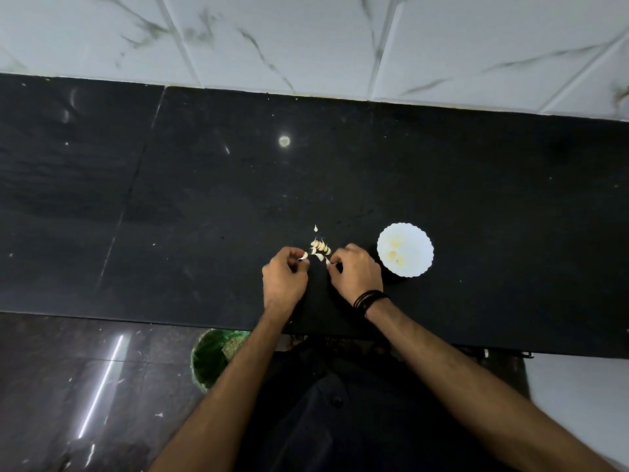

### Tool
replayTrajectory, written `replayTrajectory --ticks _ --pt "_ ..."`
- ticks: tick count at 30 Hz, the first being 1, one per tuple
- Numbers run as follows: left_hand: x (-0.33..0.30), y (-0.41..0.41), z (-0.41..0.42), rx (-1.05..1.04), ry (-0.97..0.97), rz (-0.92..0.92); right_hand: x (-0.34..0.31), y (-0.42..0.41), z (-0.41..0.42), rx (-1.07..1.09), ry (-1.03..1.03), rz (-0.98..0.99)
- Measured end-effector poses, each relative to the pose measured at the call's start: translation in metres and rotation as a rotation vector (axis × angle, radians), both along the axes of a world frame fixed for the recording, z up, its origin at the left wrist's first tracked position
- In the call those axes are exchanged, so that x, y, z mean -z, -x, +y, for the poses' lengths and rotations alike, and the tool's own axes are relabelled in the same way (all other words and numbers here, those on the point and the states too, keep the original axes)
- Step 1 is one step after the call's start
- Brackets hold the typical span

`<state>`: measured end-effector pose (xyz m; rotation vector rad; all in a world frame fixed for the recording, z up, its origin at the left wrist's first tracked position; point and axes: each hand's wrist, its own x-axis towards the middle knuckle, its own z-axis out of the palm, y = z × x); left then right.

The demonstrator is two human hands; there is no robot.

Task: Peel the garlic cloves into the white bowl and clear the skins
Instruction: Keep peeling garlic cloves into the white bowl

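Black counter point(476, 185), hands point(285, 274) pinching cloves point(303, 256)

Dim light overhead leaves a round glare spot point(284, 141) on my dark desk point(204, 199), a bright streak on the floor point(102, 379), and bent edges.

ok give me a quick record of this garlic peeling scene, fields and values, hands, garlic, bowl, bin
left hand: pinches one garlic clove
right hand: fingers curled on a small pale piece, clove or skin unclear
garlic pile: on the black counter, between and just beyond the hands
white bowl: right of the right hand, a few peeled cloves inside
green bin: on the floor below the counter edge
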<state>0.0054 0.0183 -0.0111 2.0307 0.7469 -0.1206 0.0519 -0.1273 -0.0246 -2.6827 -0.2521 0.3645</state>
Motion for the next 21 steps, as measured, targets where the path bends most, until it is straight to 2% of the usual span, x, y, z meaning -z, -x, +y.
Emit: replayTrajectory --ticks 7,11,18,21 --pt "0.003 0.002 -0.009 -0.01 0.036 -0.002 0.01 0.004 -0.005 -0.124 -0.098 -0.067" --pt "0.001 0.002 -0.015 -0.036 0.04 0.001 0.012 -0.002 -0.009 -0.137 -0.197 -0.036" --pt "-0.003 0.001 -0.025 -0.095 0.038 -0.006 0.013 -0.006 -0.017 0.105 -0.427 0.052" --pt "-0.005 0.002 -0.029 -0.113 0.041 -0.024 0.006 -0.009 -0.018 0.242 -0.572 0.148"
